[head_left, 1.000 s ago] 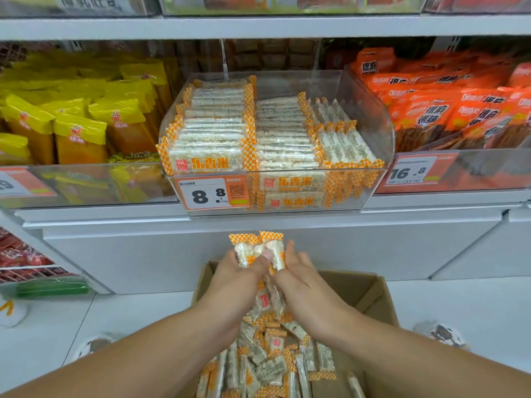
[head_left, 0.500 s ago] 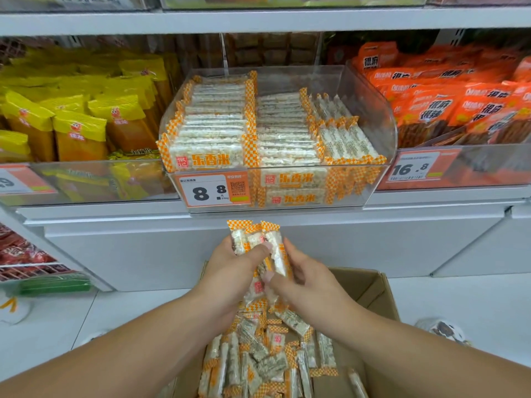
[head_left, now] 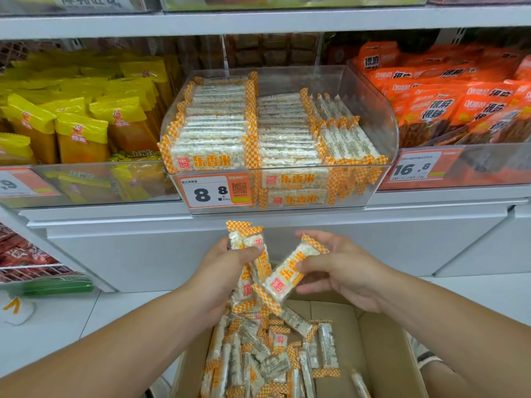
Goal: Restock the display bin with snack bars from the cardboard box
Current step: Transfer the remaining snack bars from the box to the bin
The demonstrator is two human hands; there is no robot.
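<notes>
A clear display bin (head_left: 382,116) on the shelf holds rows of white snack bars (head_left: 218,130) with orange checkered ends; its right rear part is bare. Below it an open cardboard box (head_left: 370,349) contains several loose bars (head_left: 267,357). My left hand (head_left: 227,271) is shut on a bunch of bars (head_left: 247,239) held upright above the box. My right hand (head_left: 342,268) holds a single bar (head_left: 290,271) tilted, its printed face up, just right of the bunch.
Yellow snack bags (head_left: 80,130) fill the bin at the left, orange packs (head_left: 459,101) the bin at the right. Price tags read 8.8 (head_left: 214,191) and 16.8 (head_left: 413,168). A white cabinet front (head_left: 143,254) runs below the shelf, the tiled floor beneath.
Both hands have risen from the box with bars. They were pressed together on one bunch; now they are apart, and the right hand holds a single bar pulled off to the right.
</notes>
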